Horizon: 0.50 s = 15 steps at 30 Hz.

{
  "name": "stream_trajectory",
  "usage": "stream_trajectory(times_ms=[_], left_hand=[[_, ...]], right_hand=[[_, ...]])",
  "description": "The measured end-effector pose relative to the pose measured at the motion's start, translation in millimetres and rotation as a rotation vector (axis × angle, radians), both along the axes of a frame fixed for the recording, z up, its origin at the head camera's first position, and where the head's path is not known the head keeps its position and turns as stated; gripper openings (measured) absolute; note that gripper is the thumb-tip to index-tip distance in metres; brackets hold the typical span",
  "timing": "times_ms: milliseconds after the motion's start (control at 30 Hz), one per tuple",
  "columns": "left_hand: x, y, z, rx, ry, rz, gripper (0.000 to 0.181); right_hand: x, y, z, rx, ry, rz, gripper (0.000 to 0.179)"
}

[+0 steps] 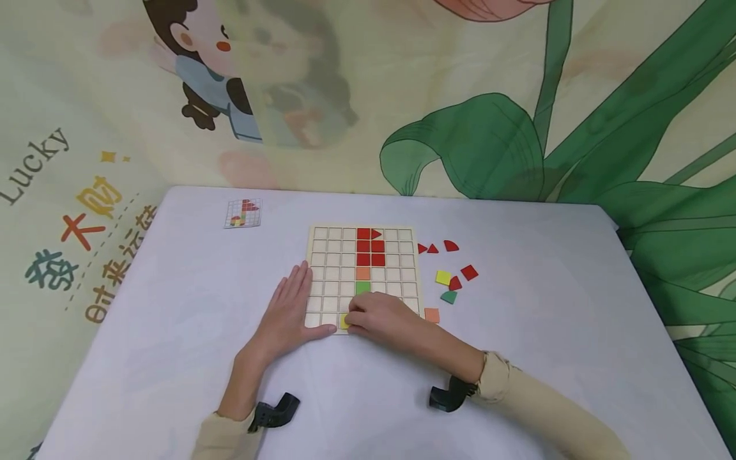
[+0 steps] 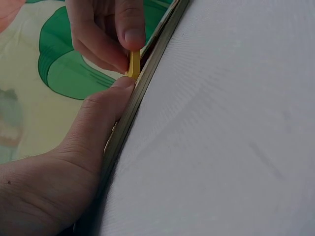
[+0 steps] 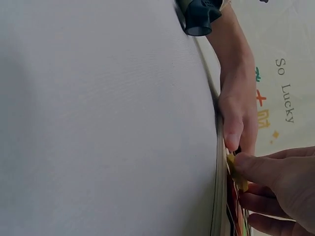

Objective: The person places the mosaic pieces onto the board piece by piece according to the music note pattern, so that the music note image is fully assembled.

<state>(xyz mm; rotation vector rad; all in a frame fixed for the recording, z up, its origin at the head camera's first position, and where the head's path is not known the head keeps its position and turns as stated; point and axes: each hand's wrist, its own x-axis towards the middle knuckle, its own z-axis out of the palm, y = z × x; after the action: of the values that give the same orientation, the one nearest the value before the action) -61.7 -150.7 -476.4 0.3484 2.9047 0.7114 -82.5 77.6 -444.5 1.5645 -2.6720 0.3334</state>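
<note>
A wooden grid board point(image 1: 334, 274) lies on the white table. My left hand point(image 1: 284, 310) rests along its left edge with straight fingers, the thumb at the front edge. With thumb and fingertips my right hand point(image 1: 382, 317) pinches a yellow square tile point(image 1: 344, 321) at the board's front row. In the left wrist view that yellow tile point(image 2: 134, 64) stands tilted up beside the left thumb. Further up the board sit several red tiles point(image 1: 363, 246), an orange square point(image 1: 363, 273) and a green square point(image 1: 363, 287). The right hand hides cells at the front.
Right of the board lie loose pieces: red triangles point(image 1: 432, 248), a red square point(image 1: 469, 273), a yellow square point(image 1: 443, 277), a green piece point(image 1: 449, 297) and an orange square point(image 1: 432, 315). A small pattern card point(image 1: 243, 213) lies at the back left. Behind the table hangs a printed backdrop point(image 1: 402, 76).
</note>
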Motion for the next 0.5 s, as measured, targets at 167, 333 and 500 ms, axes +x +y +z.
stream_trajectory(times_ms=[167,333,500], left_hand=[[-0.2,1.9,-1.0,0.001,0.016,0.001,0.118],[-0.2,0.0,-2.1,-0.01,0.009,0.007,0.118],[0.0,0.8,-2.2,-0.006,0.004,0.008,0.118]], right_hand=[[-1.2,-5.3,-1.0,0.014,-0.031,-0.014,0.016],[-0.4,-8.7,-2.5,-0.016,-0.08,-0.028,0.013],[5.1,-10.4,-3.1,0.031,0.017,-0.052,0.012]])
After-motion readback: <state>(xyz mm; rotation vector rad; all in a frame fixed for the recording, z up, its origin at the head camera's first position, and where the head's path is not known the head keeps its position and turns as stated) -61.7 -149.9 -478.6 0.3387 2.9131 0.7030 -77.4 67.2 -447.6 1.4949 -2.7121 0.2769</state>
